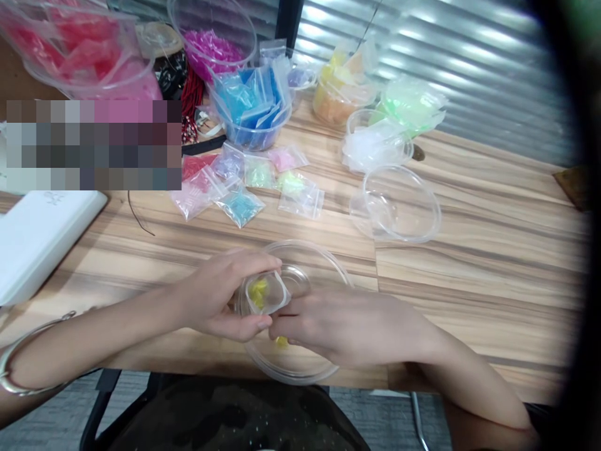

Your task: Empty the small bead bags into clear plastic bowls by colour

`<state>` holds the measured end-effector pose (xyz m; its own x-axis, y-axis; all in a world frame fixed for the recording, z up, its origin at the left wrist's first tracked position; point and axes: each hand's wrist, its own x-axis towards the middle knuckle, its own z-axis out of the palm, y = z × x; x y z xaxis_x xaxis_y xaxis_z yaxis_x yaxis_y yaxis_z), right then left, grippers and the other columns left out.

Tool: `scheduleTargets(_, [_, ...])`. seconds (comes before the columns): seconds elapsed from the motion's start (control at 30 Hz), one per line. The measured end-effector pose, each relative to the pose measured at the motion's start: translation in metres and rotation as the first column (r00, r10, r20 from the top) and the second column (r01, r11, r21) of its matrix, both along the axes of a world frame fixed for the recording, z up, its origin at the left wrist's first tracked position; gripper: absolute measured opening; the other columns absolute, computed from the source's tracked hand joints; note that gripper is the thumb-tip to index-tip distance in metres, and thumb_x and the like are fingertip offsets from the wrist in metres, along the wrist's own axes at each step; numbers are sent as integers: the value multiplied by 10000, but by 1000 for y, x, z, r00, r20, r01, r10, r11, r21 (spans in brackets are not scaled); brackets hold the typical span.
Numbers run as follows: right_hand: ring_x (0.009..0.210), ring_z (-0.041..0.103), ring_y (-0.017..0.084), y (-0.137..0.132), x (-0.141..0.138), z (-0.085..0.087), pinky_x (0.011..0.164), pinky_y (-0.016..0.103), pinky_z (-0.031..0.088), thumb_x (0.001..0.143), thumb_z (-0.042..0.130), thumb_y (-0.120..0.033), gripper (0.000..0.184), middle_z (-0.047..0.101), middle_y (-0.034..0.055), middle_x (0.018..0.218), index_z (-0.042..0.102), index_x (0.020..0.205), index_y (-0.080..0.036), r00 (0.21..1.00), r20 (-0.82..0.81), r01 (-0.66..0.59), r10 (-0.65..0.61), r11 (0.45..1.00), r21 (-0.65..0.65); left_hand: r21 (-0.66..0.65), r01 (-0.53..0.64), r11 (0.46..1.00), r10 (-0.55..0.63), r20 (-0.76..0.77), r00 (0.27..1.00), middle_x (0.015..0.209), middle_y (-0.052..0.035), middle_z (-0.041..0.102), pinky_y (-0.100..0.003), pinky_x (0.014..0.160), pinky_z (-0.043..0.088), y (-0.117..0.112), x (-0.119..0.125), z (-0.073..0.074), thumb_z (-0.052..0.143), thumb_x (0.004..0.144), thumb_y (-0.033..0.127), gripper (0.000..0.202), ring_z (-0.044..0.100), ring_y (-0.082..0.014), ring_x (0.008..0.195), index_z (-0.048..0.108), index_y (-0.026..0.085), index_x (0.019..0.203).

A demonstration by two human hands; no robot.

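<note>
My left hand (220,297) is closed around a small clear bag (263,293) with yellow beads inside, its mouth held open over a clear plastic bowl (328,266) at the table's near edge. My right hand (347,326) lies low over the bowl with its fingers pinched at the bag's opening. A few yellow beads (281,341) show under its fingers, in the bowl. A metal bangle (19,357) circles my left wrist.
Small bags of coloured beads (244,181) lie spread behind the bowl. An empty clear bowl (399,203) sits to the right. Tubs of blue (251,109), pink (213,44), red (79,47), yellow (338,91), green (410,103) and white (373,141) bags stand farther back. A white box (37,238) lies left.
</note>
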<state>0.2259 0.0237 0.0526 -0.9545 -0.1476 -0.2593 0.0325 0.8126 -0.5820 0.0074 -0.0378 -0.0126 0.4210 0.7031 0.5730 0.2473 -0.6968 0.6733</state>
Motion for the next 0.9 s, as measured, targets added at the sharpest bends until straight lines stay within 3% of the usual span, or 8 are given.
scheduleTargets(0.1, [951, 571, 189, 2, 0, 1, 719, 284, 420, 936, 509, -73, 181, 665, 37, 1013, 647, 1014, -161, 999, 38, 25, -22, 996, -81, 6, 2, 1000, -2, -19, 1000, 997, -108, 657, -294, 570, 522, 1, 0, 0, 637, 817, 420, 662, 640, -202, 764, 414, 179, 1392])
scheduleTargets(0.23, [867, 562, 163, 4, 0, 0, 703, 283, 397, 965, 562, -234, 81, 639, 0, 923, 617, 951, -176, 997, 53, 69, -60, 979, -191, 35, -2, 999, 3, -40, 999, 994, -108, 662, -302, 587, 522, 1, 1, 2, 645, 821, 418, 648, 637, -207, 788, 426, 167, 1377])
scheduleTargets(0.33, [796, 543, 148, 4, 0, -3, 647, 272, 359, 955, 579, -261, 65, 614, -23, 873, 600, 965, -200, 990, 104, 113, -90, 965, -236, 39, 1, 999, 1, -56, 998, 986, -102, 665, -309, 639, 540, 0, 1, 3, 634, 833, 408, 623, 647, -206, 815, 426, 158, 1364])
scheduleTargets(0.73, [729, 500, 142, -1, 3, -11, 594, 278, 289, 980, 508, -239, 141, 637, -6, 849, 618, 1059, -198, 992, 87, 111, -92, 963, -245, 88, 4, 996, 2, -68, 998, 973, -107, 677, -327, 664, 557, 1, 1, 5, 610, 850, 428, 599, 675, -221, 830, 437, 140, 1346])
scheduleTargets(0.9, [680, 463, 131, -2, 3, -11, 576, 276, 276, 964, 490, -207, 132, 611, -7, 811, 620, 954, -188, 990, 101, 117, -95, 964, -238, 98, 13, 995, -7, -68, 998, 976, -109, 678, -330, 664, 564, 1, 2, 5, 618, 835, 424, 631, 677, -225, 836, 425, 145, 1367])
